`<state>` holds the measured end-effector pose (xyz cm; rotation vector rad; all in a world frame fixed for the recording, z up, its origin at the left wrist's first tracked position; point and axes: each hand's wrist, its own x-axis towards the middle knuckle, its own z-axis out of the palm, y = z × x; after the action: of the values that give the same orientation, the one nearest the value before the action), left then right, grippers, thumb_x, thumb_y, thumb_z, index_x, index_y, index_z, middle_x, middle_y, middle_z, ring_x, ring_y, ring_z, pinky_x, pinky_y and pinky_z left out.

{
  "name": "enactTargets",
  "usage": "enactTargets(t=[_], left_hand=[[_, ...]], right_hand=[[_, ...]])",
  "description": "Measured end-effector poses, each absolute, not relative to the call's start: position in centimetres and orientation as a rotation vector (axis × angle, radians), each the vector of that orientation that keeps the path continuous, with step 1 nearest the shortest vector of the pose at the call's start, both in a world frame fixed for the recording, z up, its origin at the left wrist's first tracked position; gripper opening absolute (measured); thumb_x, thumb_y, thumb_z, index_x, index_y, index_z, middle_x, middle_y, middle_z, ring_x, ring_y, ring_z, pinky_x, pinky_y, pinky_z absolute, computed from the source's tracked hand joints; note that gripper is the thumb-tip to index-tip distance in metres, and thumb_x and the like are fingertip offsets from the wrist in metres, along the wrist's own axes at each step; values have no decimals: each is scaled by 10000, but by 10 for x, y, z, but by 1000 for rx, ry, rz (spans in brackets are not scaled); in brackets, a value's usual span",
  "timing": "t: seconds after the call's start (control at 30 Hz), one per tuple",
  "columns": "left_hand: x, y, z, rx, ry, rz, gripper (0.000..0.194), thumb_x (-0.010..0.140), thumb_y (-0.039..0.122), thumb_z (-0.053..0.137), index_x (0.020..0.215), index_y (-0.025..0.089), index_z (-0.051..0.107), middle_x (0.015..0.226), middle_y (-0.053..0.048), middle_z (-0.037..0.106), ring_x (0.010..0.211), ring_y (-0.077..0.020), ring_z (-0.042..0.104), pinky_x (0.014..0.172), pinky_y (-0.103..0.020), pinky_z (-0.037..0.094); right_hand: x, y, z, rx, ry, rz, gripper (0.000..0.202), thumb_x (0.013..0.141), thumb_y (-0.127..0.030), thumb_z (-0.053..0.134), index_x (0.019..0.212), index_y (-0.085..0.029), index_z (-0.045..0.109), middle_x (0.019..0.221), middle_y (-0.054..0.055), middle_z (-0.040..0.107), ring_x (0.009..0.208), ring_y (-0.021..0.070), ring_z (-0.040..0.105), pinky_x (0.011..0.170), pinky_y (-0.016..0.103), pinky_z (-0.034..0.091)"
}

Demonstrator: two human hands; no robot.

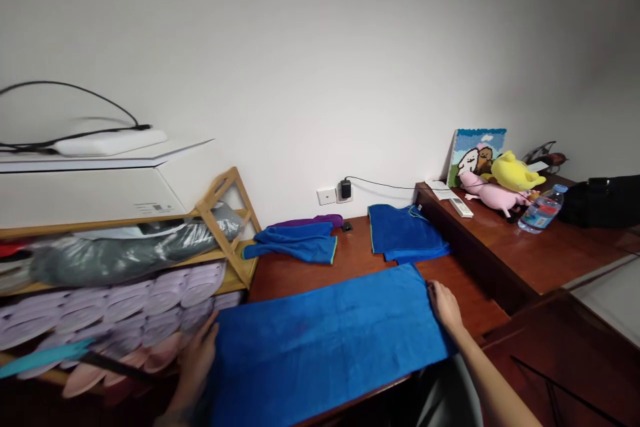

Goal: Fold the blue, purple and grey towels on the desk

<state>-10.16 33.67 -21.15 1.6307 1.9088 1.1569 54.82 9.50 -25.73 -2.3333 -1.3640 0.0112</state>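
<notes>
Evidently soft and light, a blue towel (330, 340) spreads over the near edge of the wooden table (350, 240), likely to sag unless held by opposite ends; the left fingers (214, 328) and right fingers (443, 300) pinch those ends.

Single head-worn view, no second view to share anything with. Looks forward and down from above the near edge of the glossy reddish-brown wooden surface (350, 250). Faces the plain pale grey wall (300, 67) behind. Wide framing: close on the near edge, farther out to the tiered light-wood rack (239, 227) at left.
</notes>
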Motion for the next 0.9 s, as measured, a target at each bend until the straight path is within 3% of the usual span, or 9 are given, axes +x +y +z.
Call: enactTargets(t=[0.17, 0.33, 0.43, 0.57, 0.7, 0.77, 0.9], left_hand=[[-65, 338, -210, 1779, 1945, 1043, 680, 925, 469, 438, 1479, 109, 598, 1610, -189, 561, 1553, -341, 446, 1297, -518, 346], [-27, 276, -244, 2296, 1777, 661, 669, 941, 547, 412, 1475, 216, 643, 1660, -124, 527, 1566, -341, 433, 1310, -527, 298], [-29, 252, -266, 2419, 1772, 525, 670, 922, 527, 440, 1494, 241, 639, 1657, -99, 535, 1580, -356, 416, 1320, -565, 260], [-6, 246, -263, 2554, 1674, 630, 564, 941, 430, 423, 1357, 225, 745, 1535, -116, 657, 1519, -365, 504, 1303, -590, 301], [113, 204, -237, 2673, 1222, 724, 469, 1039, 409, 416, 1287, 248, 780, 1418, -107, 741, 1373, -289, 648, 1219, -485, 466], [196, 165, -230, 2742, 850, 651, 440, 1052, 362, 438, 1373, 287, 730, 1470, -78, 712, 1377, -252, 645, 1223, -469, 473], [344, 90, -239, 2746, 418, 426, 658, 912, 557, 688, 1519, 311, 616, 1605, -141, 585, 1497, -373, 530, 1247, -615, 442]], right_hand=[[509, 99, -253, -2177, -1633, -64, 474, 1099, -389, 365, 1422, -245, 681, 1463, 135, 653, 1339, 303, 590, 1152, 455, 439], [486, 91, -260, -2206, -1741, 194, 563, 1104, -524, 381, 1618, -340, 517, 1721, 39, 419, 1602, 291, 346, 1315, 526, 259], [492, 85, -255, -2275, -1696, 195, 561, 1104, -520, 392, 1629, -354, 498, 1715, 36, 430, 1588, 281, 372, 1297, 522, 290], [506, 98, -233, -2372, -1602, 138, 506, 1109, -476, 398, 1550, -331, 602, 1630, 70, 543, 1481, 302, 492, 1214, 502, 390], [523, 135, -214, -2388, -1576, 185, 526, 1123, -414, 365, 1587, -270, 564, 1710, 78, 435, 1570, 277, 390, 1282, 460, 300], [531, 149, -215, -2423, -1587, 302, 557, 1130, -448, 349, 1651, -291, 470, 1759, 44, 341, 1628, 268, 289, 1323, 477, 211], [542, 159, -231, -2452, -1569, 331, 608, 1134, -493, 294, 1719, -324, 309, 1789, 11, 244, 1664, 246, 182, 1342, 503, 116]])
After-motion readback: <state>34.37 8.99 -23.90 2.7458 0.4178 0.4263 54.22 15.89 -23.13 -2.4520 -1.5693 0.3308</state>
